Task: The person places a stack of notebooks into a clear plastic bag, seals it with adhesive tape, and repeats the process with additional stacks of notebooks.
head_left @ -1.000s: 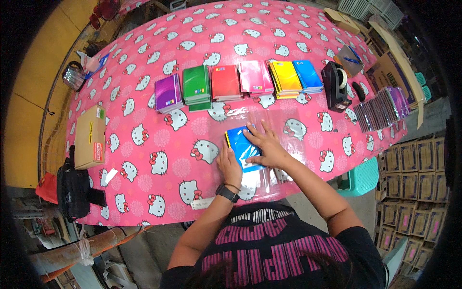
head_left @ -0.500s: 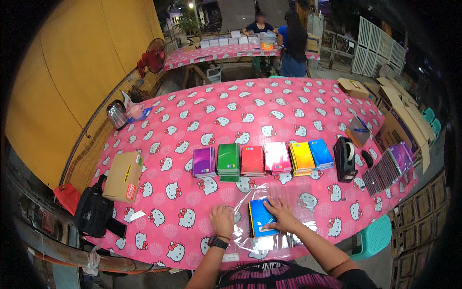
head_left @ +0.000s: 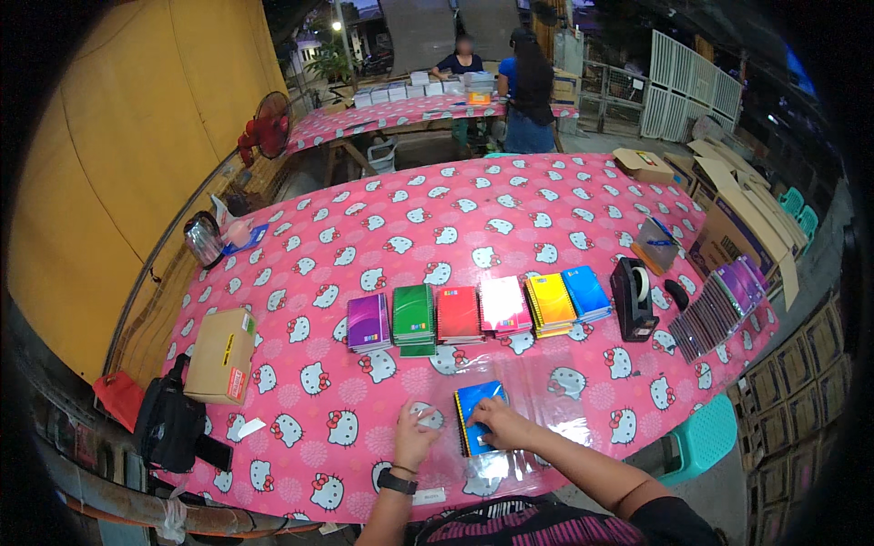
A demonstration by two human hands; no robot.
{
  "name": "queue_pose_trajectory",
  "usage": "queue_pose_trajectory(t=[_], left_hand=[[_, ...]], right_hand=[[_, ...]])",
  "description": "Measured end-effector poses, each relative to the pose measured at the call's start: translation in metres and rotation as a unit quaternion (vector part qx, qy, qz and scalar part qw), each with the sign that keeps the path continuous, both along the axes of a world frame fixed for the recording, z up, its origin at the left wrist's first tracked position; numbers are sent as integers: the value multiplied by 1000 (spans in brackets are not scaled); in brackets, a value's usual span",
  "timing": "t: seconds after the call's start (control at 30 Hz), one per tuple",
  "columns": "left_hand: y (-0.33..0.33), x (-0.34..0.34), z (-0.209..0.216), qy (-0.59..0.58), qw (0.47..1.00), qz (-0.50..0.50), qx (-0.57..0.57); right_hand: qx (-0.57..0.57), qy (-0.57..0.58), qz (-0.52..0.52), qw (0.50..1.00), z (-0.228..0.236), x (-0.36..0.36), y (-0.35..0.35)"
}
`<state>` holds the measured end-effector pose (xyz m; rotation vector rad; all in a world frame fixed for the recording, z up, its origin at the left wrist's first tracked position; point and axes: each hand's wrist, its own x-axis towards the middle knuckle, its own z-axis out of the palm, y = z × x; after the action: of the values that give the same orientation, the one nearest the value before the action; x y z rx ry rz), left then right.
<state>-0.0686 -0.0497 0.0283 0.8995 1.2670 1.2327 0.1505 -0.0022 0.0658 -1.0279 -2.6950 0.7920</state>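
Observation:
A blue spiral notebook (head_left: 479, 397) with a yellow coil along its left edge lies near the table's front edge. Clear plastic film (head_left: 537, 387) spreads about it; I cannot tell whether the film passes over the cover. My right hand (head_left: 503, 426) is on the notebook, fingers bent and drawn together at its surface. Left of the notebook, my left hand (head_left: 416, 435) rests at the film's edge, holding nothing, with thumb and fingers apart and a dark watch on the wrist. Behind them stands a row of notebook stacks: purple (head_left: 368, 320), green (head_left: 414, 314), red (head_left: 459, 312), pink-white (head_left: 505, 305), yellow (head_left: 550, 300) and blue (head_left: 585, 291).
A black tape dispenser (head_left: 635, 300) and many purple notebooks (head_left: 710, 314) lie at the right. On the left are a cardboard box (head_left: 221, 355), a black bag (head_left: 167, 414) and a phone (head_left: 214, 452). Two people are at a farther table (head_left: 319, 127). A green stool (head_left: 701, 437) stands at front right.
My right hand has gone from lying spread on the blue notebook to bent, gathered fingers on it. My left hand's fingers have opened out. The whole view has shifted slightly.

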Motion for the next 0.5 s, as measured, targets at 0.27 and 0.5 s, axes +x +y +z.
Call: queue_pose_trajectory(t=[0.27, 0.5], left_hand=[[10, 57, 26, 206, 970, -16, 127], [-22, 55, 44, 379, 911, -25, 164]], right_hand=[[-126, 58, -166, 976, 22, -28, 9], [-134, 110, -232, 957, -5, -22, 19]])
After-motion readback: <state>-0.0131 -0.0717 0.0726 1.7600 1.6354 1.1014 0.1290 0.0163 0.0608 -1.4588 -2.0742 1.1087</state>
